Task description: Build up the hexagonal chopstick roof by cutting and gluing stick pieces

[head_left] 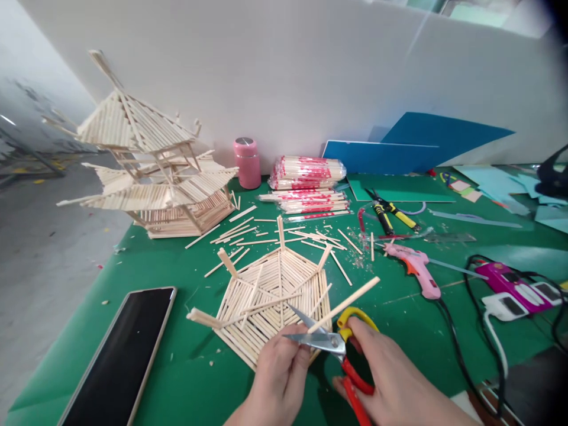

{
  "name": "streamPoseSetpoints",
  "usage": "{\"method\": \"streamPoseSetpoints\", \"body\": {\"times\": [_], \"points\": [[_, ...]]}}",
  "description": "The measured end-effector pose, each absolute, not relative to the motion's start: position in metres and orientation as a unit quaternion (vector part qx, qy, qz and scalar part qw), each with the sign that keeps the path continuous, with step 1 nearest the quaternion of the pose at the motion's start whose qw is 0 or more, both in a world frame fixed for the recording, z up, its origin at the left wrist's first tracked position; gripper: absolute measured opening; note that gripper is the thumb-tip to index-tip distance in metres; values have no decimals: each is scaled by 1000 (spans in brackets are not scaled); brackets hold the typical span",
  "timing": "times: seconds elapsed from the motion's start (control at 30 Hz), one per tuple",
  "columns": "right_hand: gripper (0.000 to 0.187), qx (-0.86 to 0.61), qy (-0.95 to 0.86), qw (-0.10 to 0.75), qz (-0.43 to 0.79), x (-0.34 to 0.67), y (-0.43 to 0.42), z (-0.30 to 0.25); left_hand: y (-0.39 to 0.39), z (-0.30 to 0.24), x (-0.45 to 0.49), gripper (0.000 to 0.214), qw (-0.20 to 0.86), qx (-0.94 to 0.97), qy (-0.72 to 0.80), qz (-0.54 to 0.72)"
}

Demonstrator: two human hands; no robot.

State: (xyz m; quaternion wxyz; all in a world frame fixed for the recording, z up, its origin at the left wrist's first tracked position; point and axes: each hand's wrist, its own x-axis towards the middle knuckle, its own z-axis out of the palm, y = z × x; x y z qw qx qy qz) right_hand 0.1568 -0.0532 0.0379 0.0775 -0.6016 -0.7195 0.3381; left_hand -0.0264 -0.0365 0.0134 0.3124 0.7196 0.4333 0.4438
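My left hand (280,370) is closed on one end of a wooden stick (352,299), which slants up to the right. My right hand (379,367) grips a pair of scissors (326,342) with yellow and red handles. The scissor blades are apart, with the stick between them near my left fingers. Beneath and behind both hands lies a many-sided stick base (270,290) with several short posts standing at its corners. A few loose sticks rest across its top. My hands hide its front edge.
A stick pagoda model (155,177) stands at the back left beside a pink thermos (247,163). Wrapped chopstick bundles (308,171), yellow-black pliers (390,216) and a pink glue gun (415,266) lie beyond. A phone (122,355) is at left; a power strip (517,290) at right.
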Motion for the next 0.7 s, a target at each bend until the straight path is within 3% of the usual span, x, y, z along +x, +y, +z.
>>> {"method": "streamPoseSetpoints", "body": {"times": [0.2,0.47,0.7], "points": [[26,-585,-728,103,344,159,-51,34,-36,14,-24,18,312,716,437,447],[29,-595,-720,125,333,155,-51,31,-35,14,-25,17,275,705,464,461],[37,-596,-721,119,332,157,-53,35,-35,13,-28,17,352,691,436,457]]}}
